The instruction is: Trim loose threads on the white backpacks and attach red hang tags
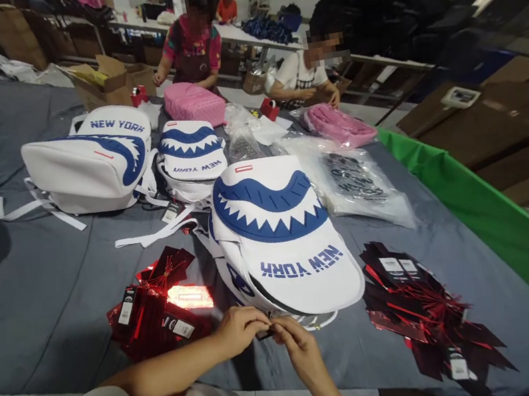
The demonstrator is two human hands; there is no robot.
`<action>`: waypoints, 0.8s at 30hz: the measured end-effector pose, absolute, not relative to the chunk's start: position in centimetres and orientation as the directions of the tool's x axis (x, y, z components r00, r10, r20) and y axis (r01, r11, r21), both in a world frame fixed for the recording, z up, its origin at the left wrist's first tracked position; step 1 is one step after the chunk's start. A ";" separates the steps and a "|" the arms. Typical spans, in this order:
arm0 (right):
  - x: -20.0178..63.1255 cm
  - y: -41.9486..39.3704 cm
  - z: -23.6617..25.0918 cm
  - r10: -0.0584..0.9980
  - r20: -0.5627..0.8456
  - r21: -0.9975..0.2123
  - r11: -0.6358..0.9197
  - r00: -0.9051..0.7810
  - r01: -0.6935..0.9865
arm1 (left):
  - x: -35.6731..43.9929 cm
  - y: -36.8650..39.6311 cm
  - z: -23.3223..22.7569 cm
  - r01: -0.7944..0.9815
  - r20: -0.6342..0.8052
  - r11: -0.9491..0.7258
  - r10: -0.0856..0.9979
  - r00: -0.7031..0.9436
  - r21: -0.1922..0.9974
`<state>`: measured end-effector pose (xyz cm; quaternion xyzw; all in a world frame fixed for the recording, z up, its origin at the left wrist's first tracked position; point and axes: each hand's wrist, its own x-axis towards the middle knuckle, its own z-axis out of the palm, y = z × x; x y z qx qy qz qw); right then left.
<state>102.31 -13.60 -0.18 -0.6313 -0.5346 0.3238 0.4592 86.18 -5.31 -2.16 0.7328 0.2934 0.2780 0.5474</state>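
Note:
A white backpack (281,236) with a blue shark mouth and the words NEW YORK lies on the grey cloth in front of me. My left hand (238,329) and my right hand (297,348) meet at its near edge, fingers pinched together on a small dark part by the zipper; what it is I cannot tell. A pile of red and black hang tags (160,303) lies just left of my left hand. Another pile of tags (426,313) lies to the right of the backpack.
Two more white shark backpacks (91,163) (191,156) lie farther back. Clear plastic bags (358,182) and pink bags (338,125) sit at the far right. Two people work at the table's far end. A green edge (474,210) borders the table on the right.

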 end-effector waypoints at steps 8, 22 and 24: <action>103.4 -13.3 -0.4 0.991 -0.007 -0.860 -0.075 0.136 0.506 | 86.4 -4.0 -1.5 0.243 -0.075 -0.146 0.697 0.713 0.959; 103.2 -12.2 0.0 0.958 0.130 -0.519 0.286 -0.256 0.806 | 85.5 -3.8 -1.2 0.480 -0.143 -0.575 0.532 0.835 0.663; 103.6 -12.1 -0.5 0.946 0.126 -0.492 0.321 -0.298 0.809 | 85.7 -3.7 -1.6 0.478 -0.153 -0.586 0.516 0.843 0.654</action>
